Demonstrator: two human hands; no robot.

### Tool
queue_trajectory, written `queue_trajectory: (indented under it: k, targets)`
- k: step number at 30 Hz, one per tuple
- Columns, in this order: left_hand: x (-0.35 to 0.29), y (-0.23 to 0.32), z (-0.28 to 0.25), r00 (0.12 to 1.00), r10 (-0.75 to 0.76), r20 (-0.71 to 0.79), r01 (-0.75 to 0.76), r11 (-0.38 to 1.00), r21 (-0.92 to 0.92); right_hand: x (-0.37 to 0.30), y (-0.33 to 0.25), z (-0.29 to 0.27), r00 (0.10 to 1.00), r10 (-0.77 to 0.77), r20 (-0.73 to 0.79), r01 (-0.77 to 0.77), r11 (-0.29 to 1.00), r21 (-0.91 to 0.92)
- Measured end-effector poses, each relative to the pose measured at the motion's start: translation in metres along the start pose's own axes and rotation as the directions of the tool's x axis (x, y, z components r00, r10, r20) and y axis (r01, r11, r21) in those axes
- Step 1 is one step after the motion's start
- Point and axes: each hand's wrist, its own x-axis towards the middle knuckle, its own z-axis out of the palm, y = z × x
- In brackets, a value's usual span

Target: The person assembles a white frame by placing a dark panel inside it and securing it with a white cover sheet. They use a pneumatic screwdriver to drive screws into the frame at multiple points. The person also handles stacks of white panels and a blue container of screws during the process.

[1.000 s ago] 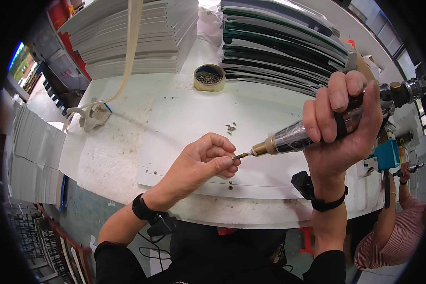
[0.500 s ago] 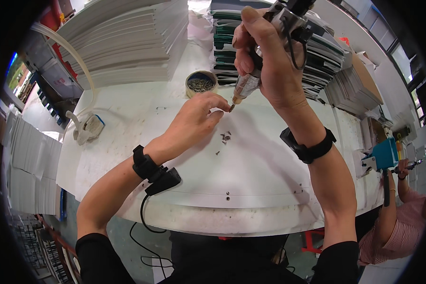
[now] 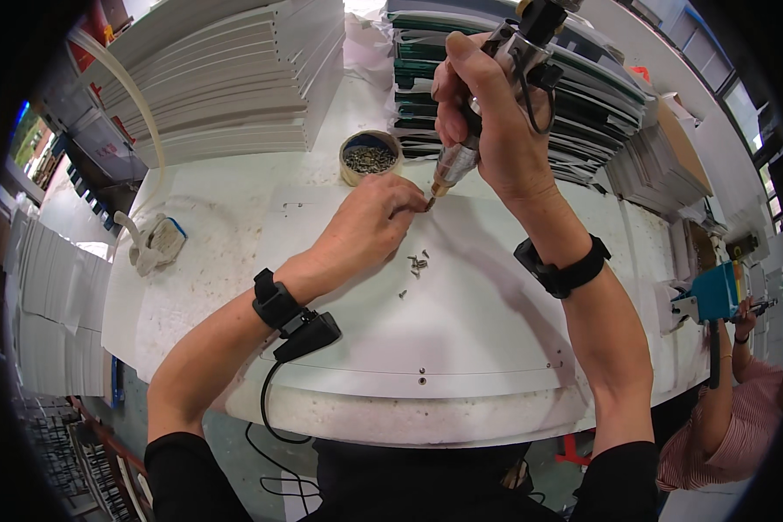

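Note:
My right hand [image 3: 515, 130] is wrapped round a silver power screwdriver [image 3: 458, 162], held tilted with its bit pointing down and to the left. The bit's tip meets the fingertips of my left hand [image 3: 376, 219], which are pinched together close above a white panel [image 3: 487, 304]. What lies between those fingers is hidden. Several small loose screws [image 3: 419, 264] lie on the panel just below my left hand. Behind that hand stands a round tub [image 3: 351, 173] filled with small screws. Near the panel's front edge are holes with metal fittings [image 3: 422, 376].
Tall stacks of white panels [image 3: 226, 87] and dark-edged boards [image 3: 413, 78] stand at the back. A pale hose [image 3: 139, 91] and a whitish lump with a blue edge [image 3: 158, 244] are at the left. A co-worker in a striped shirt [image 3: 726, 435] is at the far right beside a teal device [image 3: 715, 291].
The view has shifted slightly, so the panel and loose screws sit lower in the picture. My left fingers are drawn closer together at the bit's tip. The right-hand grip stays the same.

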Motion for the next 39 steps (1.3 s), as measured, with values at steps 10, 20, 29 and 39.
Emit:
queue_trajectory:
  k: [10,20,29,39]
  targets:
    - [-0.016,0.015,-0.014,0.969,0.106,0.224,-0.174,0.935,0.308,0.005,0.0,0.005,0.997,0.018,0.08,-0.021,0.999,0.043]
    - [-0.024,0.008,-0.012,0.971,0.091,0.22,-0.16,0.934,0.319,0.002,0.01,-0.003,0.986,0.034,0.165,-0.037,0.999,0.01]
    - [-0.024,0.009,-0.013,0.969,0.107,0.221,-0.183,0.917,0.356,0.0,-0.002,0.007,0.977,0.035,0.212,-0.029,0.999,-0.032]
    - [-0.046,0.036,-0.011,0.991,0.122,0.046,-0.13,0.952,0.277,-0.028,-0.046,-0.02,0.992,-0.095,0.087,0.089,0.994,0.068]
